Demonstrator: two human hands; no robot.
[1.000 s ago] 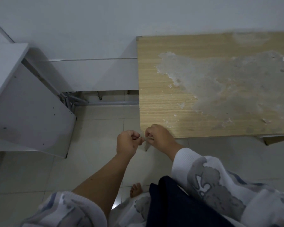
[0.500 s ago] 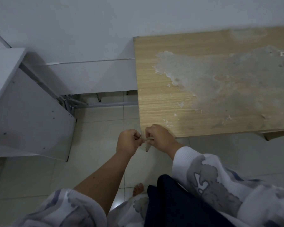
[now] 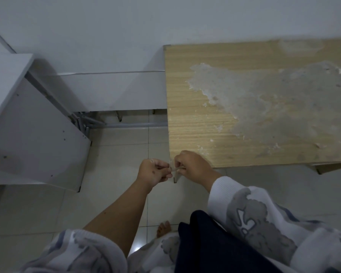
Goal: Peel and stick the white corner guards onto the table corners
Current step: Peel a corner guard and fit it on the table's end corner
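Both hands met just off the near left corner of the wooden table (image 3: 215, 123). Left hand (image 3: 153, 172) had fingers curled, thumb & forefinger pinching a small pale corner guard (image 3: 173, 168); right hand (image 3: 193, 166) pinched same piece from the other side, fingertips nearly touching the left's. Guard sat betw. the two pinches, right at the corner; too small to tell if stuck yet. White cabinet (image 3: 32, 138) stood well left of the fingers, tiled floor (image 3: 110, 194) below.

The left hand (image 3: 155, 171) and right hand (image 3: 191, 166) sit slightly higher in the frame, still pinching the guard (image 3: 173, 168) between them at the lower-left table (image 3: 215, 119) corner. The table edge shifts slightly down-frame with the camera.
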